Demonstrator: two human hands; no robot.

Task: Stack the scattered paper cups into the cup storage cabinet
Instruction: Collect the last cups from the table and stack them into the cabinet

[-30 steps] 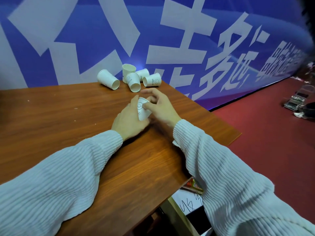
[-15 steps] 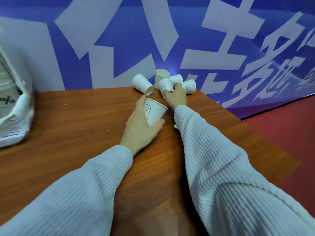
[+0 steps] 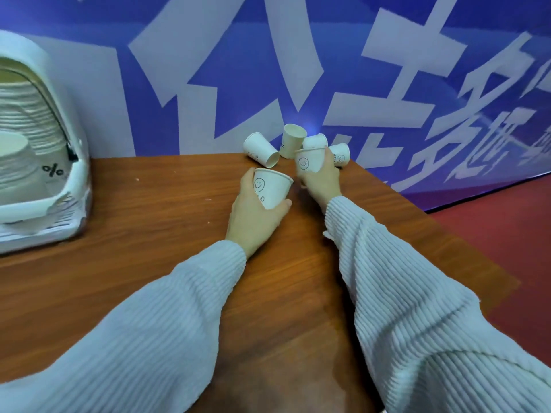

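Note:
My left hand grips a white paper cup with a smiley face, tilted with its mouth up and to the right. Just right of it, my right hand holds a second smiley cup upright above the wooden table. Behind them, by the wall, lie several more white cups: one on its side, one upright, another behind my held cup and one at the right. The white cup storage cabinet stands at the far left with a tall stack of cups inside.
A blue banner wall with large white characters runs directly behind the table. The table's right edge drops to red carpet. Bare wood lies between the cabinet and my hands.
My right hand has picked up a cup from the pile and lifted it. My left hand still holds its cup. The view has shifted left, showing more of the cabinet.

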